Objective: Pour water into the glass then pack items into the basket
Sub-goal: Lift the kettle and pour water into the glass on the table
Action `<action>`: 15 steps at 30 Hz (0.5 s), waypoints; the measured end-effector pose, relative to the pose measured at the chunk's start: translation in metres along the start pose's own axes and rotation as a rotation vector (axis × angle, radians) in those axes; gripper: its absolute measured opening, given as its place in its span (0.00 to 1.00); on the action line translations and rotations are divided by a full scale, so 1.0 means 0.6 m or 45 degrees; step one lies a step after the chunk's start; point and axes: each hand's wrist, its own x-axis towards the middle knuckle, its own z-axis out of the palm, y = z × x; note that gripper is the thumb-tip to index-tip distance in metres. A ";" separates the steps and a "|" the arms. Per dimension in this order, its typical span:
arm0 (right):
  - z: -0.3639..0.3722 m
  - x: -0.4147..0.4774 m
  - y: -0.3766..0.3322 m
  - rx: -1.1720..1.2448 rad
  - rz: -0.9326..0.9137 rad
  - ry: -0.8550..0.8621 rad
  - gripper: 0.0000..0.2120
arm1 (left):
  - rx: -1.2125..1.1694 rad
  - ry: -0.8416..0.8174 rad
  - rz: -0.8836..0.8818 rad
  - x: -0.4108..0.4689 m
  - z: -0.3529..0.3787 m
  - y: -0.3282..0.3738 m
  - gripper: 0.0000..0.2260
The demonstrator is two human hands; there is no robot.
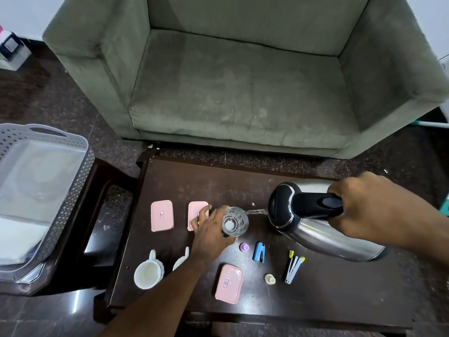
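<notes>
A clear glass (235, 221) stands upright on the dark table (340, 293), and my left hand (211, 229) grips its left side. My right hand (369, 205) holds the black handle of a steel kettle (315, 229), tilted to the left. A thin stream of water runs from its spout into the glass. A grey perforated basket (60, 188) sits on a stool at the far left, with a clear lid or container inside it.
On the table lie three pink lidded boxes (162, 215) (196, 215) (228, 283), two white cups (148, 271) (181, 260), a purple cap (244, 247), a blue stapler (259, 251), a cream cap (269, 279) and a yellow-tipped clip tool (294, 266). A green sofa (243, 81) stands behind.
</notes>
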 end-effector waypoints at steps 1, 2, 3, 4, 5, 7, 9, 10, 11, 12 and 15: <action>-0.005 -0.003 0.002 0.003 -0.004 0.006 0.09 | -0.002 0.000 0.000 0.000 -0.001 0.000 0.36; -0.009 -0.005 0.004 -0.004 -0.015 0.011 0.09 | -0.002 -0.002 -0.001 0.000 -0.002 0.000 0.36; -0.014 -0.008 0.007 -0.028 -0.028 0.016 0.09 | 0.000 -0.005 0.000 0.001 -0.003 0.001 0.35; -0.018 -0.010 0.010 -0.056 -0.041 0.022 0.09 | 0.001 -0.010 0.003 0.002 -0.003 0.001 0.35; -0.022 -0.012 0.013 -0.073 -0.049 0.030 0.10 | 0.002 -0.014 0.007 0.002 -0.003 0.002 0.35; -0.031 -0.016 0.020 -0.082 -0.044 0.046 0.11 | 0.000 -0.020 0.011 0.004 -0.004 0.002 0.35; -0.038 -0.021 0.024 -0.083 -0.024 0.050 0.11 | -0.003 -0.027 0.007 0.006 -0.005 0.003 0.35; -0.041 -0.023 0.024 -0.086 -0.015 0.052 0.11 | -0.002 -0.028 0.006 0.006 -0.005 0.003 0.36; -0.043 -0.025 0.025 -0.096 -0.003 0.056 0.10 | 0.000 -0.027 0.009 0.007 -0.004 0.004 0.36; -0.045 -0.026 0.025 -0.111 0.011 0.058 0.10 | 0.004 -0.027 0.012 0.008 -0.004 0.004 0.37; -0.047 -0.030 0.027 -0.144 0.011 0.095 0.11 | 0.017 -0.032 0.011 0.010 -0.004 0.004 0.37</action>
